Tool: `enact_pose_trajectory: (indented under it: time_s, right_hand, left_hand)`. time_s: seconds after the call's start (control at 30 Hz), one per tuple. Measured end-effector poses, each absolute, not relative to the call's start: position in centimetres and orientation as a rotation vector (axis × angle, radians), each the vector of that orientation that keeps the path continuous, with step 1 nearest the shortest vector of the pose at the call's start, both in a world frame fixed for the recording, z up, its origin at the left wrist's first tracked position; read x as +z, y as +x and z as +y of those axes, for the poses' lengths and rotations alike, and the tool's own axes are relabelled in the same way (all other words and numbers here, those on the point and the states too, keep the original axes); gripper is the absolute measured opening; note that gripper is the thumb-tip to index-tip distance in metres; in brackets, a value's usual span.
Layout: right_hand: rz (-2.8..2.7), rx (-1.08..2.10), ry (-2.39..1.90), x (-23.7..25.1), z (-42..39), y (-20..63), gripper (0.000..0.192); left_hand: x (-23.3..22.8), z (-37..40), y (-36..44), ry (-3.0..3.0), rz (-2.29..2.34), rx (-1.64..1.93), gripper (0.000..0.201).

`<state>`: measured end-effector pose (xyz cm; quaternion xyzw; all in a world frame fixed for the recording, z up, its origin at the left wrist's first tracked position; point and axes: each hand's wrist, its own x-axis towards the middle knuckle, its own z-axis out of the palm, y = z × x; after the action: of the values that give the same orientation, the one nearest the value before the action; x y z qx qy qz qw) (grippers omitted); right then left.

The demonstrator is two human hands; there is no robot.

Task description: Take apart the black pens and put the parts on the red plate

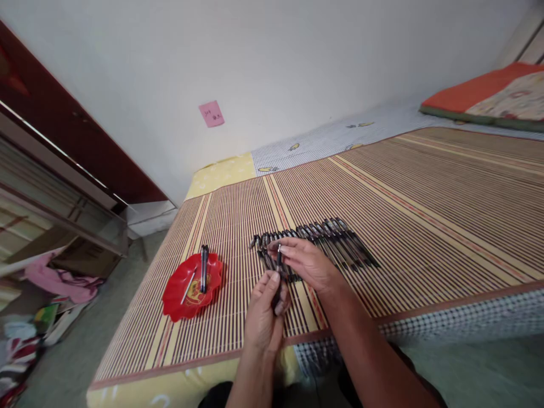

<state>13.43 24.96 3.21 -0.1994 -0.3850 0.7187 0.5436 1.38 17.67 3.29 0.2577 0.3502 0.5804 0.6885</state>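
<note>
Head view: gripping a dark pen (pixel 279 259) in left hand (pixel 267 297), pinched between thumb and fingers, roughly upright, above the striped mat (pixel 238 221) on the bed (pixel 227 170). Holding right hand (pixel 304 262) at the pen's upper end, with fingers bent towards it; can't tell if pinching or only touching, too blurred. Seeing a row of black pens (pixel 329 241) on the mat just beyond both hands, side by side and slanted, partly hidden by the hands. Also seeing a red scalloped dish (pixel 170 297) to the left on the mat, with two dark pens (pixel 204 272) and a thin white stick (pixel 187 289) in it. Further back, noting a pink note (pixel 211 114) on the wall (pixel 297 56)
</note>
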Motion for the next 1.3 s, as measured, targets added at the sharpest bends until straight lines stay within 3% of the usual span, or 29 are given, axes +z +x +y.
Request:
enact_pose_trajectory:
  time_s: [1.3]
  right_hand:
    - [-0.964,1.679,-0.547,2.95,25.19,13.43,0.028]
  left_hand:
    - [3.16,17.96,1.35,0.576,0.814,1.306,0.035]
